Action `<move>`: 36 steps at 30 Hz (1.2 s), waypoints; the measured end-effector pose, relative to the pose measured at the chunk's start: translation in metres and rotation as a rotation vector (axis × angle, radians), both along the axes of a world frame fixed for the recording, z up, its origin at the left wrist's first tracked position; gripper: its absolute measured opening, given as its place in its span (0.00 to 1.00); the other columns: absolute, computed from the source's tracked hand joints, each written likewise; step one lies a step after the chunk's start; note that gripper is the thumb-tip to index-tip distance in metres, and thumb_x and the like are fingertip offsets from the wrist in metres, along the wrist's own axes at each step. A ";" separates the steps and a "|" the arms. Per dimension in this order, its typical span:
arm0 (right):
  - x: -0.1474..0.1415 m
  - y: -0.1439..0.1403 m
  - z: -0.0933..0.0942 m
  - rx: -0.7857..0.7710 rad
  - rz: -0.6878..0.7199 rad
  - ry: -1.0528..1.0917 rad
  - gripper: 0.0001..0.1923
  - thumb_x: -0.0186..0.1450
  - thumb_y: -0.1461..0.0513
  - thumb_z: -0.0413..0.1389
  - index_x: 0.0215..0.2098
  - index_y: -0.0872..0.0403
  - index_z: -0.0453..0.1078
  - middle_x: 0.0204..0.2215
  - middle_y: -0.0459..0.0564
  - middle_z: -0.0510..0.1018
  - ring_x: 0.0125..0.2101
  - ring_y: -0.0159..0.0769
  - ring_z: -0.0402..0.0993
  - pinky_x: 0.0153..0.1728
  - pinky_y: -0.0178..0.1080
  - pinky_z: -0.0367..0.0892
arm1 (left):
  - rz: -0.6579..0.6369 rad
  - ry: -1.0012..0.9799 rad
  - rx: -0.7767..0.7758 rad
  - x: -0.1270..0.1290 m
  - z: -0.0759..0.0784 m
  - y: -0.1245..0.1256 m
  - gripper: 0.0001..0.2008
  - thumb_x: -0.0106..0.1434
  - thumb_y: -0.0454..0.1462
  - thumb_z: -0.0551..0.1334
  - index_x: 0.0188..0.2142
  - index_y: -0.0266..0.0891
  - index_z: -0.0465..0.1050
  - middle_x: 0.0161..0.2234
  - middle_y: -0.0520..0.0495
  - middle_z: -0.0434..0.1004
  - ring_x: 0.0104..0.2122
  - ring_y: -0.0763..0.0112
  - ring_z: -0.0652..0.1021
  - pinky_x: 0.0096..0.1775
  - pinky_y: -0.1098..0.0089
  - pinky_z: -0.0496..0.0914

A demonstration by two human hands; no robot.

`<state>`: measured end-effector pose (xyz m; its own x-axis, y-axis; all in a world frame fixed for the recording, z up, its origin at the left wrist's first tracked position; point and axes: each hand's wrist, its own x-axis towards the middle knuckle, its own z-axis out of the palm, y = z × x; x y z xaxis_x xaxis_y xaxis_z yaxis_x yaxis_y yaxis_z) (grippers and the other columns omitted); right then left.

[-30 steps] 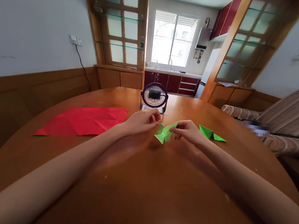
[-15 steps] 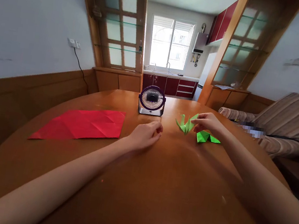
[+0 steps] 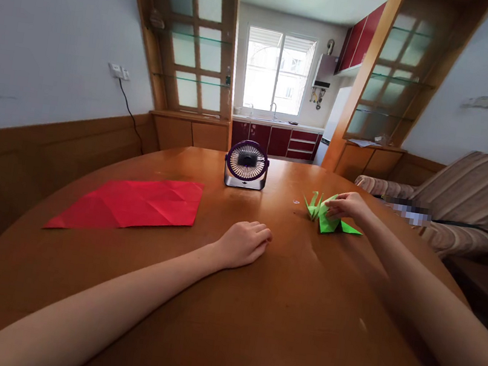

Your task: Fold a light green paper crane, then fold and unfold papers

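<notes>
My right hand (image 3: 348, 206) pinches a light green origami crane (image 3: 313, 209) by its right side, fingers closed on a wing. The crane is upright, its thin pointed parts to the left; the fingertips hide some of it. Right by it, partly behind the crane and fingers, lies a brighter green folded paper piece (image 3: 328, 225) with a pointed flap toward the right. Whether the two touch, I cannot tell. My left hand (image 3: 244, 244) rests palm down on the table, fingers loosely bent and a little apart, holding nothing. A creased red paper sheet (image 3: 144, 205) lies to its left.
A small purple desk fan (image 3: 247, 162) stands at the far middle of the brown wooden table (image 3: 222, 326). Beyond the table's right side is a striped armchair (image 3: 481, 194). A black cord (image 3: 129, 108) hangs from a wall socket at left.
My right hand has carried the crane right and slightly down, up to the bright green paper. My left hand has moved toward me and a little right, settling flatter on the table.
</notes>
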<state>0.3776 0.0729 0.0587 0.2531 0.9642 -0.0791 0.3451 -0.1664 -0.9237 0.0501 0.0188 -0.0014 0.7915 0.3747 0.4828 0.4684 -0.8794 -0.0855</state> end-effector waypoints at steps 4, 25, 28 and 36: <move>0.003 0.000 -0.002 0.019 -0.009 -0.019 0.10 0.52 0.66 0.67 0.23 0.58 0.69 0.17 0.51 0.77 0.18 0.38 0.77 0.22 0.37 0.76 | -0.001 -0.005 -0.005 0.000 -0.001 0.000 0.07 0.67 0.34 0.51 0.38 0.38 0.67 0.35 0.48 0.76 0.33 0.69 0.74 0.35 0.69 0.65; 0.008 -0.013 0.024 0.399 -0.293 -0.693 0.17 0.62 0.52 0.56 0.27 0.57 0.74 0.19 0.52 0.76 0.18 0.34 0.68 0.21 0.35 0.61 | 0.130 0.033 -0.020 -0.012 0.037 0.005 0.10 0.67 0.36 0.51 0.43 0.37 0.68 0.41 0.43 0.76 0.41 0.64 0.76 0.40 0.68 0.68; -0.011 -0.017 0.029 0.569 -0.335 -0.686 0.16 0.63 0.54 0.54 0.27 0.57 0.73 0.21 0.52 0.76 0.22 0.35 0.69 0.24 0.35 0.58 | 0.394 0.161 -0.105 -0.028 0.068 0.013 0.12 0.66 0.41 0.52 0.40 0.37 0.70 0.40 0.42 0.77 0.39 0.61 0.77 0.37 0.68 0.68; -0.124 -0.054 -0.010 0.755 0.197 -0.721 0.15 0.66 0.56 0.50 0.24 0.55 0.68 0.20 0.47 0.73 0.21 0.31 0.66 0.24 0.33 0.53 | 0.912 0.529 -0.445 -0.113 0.106 0.051 0.21 0.55 0.54 0.59 0.30 0.37 0.74 0.36 0.37 0.78 0.36 0.52 0.77 0.34 0.64 0.66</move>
<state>0.2538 0.0190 0.0488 -0.1647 0.7295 0.6638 0.8108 0.4834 -0.3301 -0.0625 0.0697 0.1041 0.2018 0.9679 -0.1496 0.9455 -0.2324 -0.2281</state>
